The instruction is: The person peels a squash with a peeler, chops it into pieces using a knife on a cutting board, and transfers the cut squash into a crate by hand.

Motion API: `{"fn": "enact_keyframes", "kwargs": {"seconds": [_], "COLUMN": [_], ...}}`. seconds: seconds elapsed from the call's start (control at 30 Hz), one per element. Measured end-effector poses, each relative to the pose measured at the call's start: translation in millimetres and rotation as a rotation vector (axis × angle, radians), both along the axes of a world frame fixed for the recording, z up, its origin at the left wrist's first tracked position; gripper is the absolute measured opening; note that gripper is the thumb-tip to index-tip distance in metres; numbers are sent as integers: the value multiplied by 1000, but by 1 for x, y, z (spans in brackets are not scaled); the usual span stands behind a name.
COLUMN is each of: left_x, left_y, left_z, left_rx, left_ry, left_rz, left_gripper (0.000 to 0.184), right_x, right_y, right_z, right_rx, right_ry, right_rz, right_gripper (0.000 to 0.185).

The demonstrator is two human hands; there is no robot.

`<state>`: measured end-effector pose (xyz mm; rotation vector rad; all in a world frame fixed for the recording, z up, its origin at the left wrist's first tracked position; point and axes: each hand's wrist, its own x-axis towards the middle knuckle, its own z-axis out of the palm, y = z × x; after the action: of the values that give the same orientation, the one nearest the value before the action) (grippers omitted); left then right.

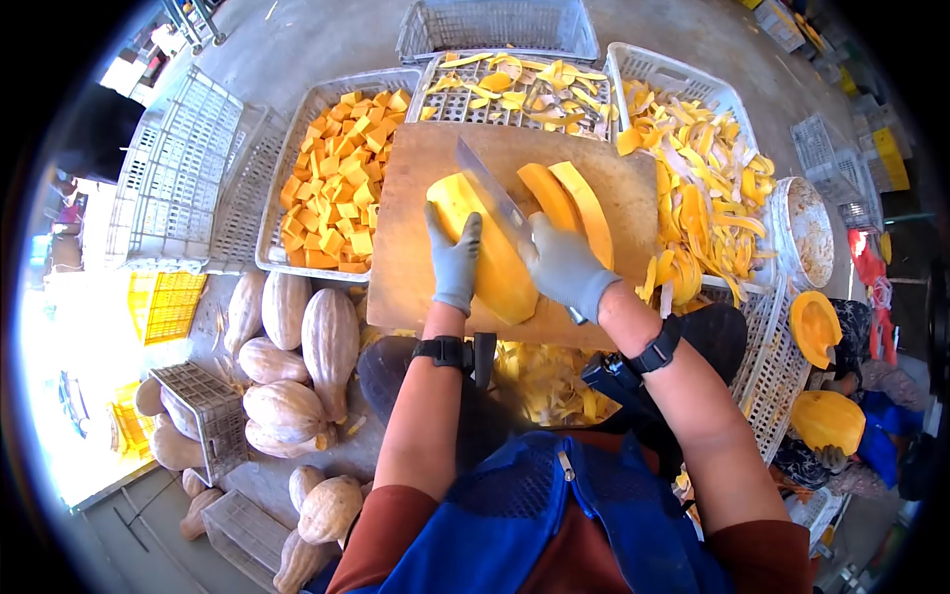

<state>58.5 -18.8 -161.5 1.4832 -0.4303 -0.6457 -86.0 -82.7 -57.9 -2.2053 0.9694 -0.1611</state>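
Observation:
A wooden cutting board (416, 213) lies before me. On it is a long piece of peeled orange pumpkin (501, 279), placed lengthwise. My left hand (456, 261), in a grey glove, grips the left side of this piece, thumb and fingers spread over its top. In my gloved right hand (566, 265) is a large kitchen knife (492, 196), its fingers closed round the handle. The blade runs along the piece's upper right side, pointing away from me; I cannot tell how deep it sits. Two long pumpkin slices (550, 196) lie to the right of the blade.
A crate of pumpkin cubes (336, 183) stands left of the board, and a crate of peelings (705, 188) right. Beyond is an upturned crate (445, 104) with scraps. Whole pumpkins (330, 342) lie on the floor at left. Another person (886, 421) works at far right.

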Motion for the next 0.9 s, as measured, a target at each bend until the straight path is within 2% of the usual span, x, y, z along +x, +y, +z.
{"fn": "enact_keyframes", "kwargs": {"seconds": [0.07, 0.2, 0.3, 0.4, 0.47, 0.5, 0.6, 0.7, 0.8, 0.87, 0.9], "left_x": [-1, -1, -3, 1, -1, -1, -1, 2, -6, -9, -10], "left_y": [1, 4, 5, 8, 6, 8, 6, 0, 6, 4, 4], "left_z": [-8, -5, -3, 2, 5, 12, -6, -34, 12, 14, 12], "left_rx": [48, 131, 172, 174, 187, 195, 172, 132, 176, 231, 292], "left_ry": [-149, -144, -132, -82, -56, -15, -140, -372, -69, -84, -139], "left_rz": [24, -3, -28, -57, -63, -75, -21, 60, -3, 8, 16], "left_gripper": [84, 88, 88, 84, 84, 84, 90, 90, 83, 85, 86], "right_x": [1, 9, 20, 51, 58, 59, 54, 39, -19, -51, -61], "right_y": [-6, -23, -31, -35, -21, -17, -22, -22, 2, 27, 41], "right_z": [10, 38, 32, 12, -36, -37, -23, 24, 37, 32, 12], "right_rx": [171, 517, 531, 546, 329, 214, 514, 505, 526, 510, 339], "right_ry": [47, 180, 218, 255, 220, 209, 154, 234, 320, 421, 348], "right_rz": [9, -48, 1, -37, -37, -35, -110, -35, 6, -38, -27], "right_gripper": [24, 26, 35, 30, 30, 29, 28, 30, 30, 28, 29]}}
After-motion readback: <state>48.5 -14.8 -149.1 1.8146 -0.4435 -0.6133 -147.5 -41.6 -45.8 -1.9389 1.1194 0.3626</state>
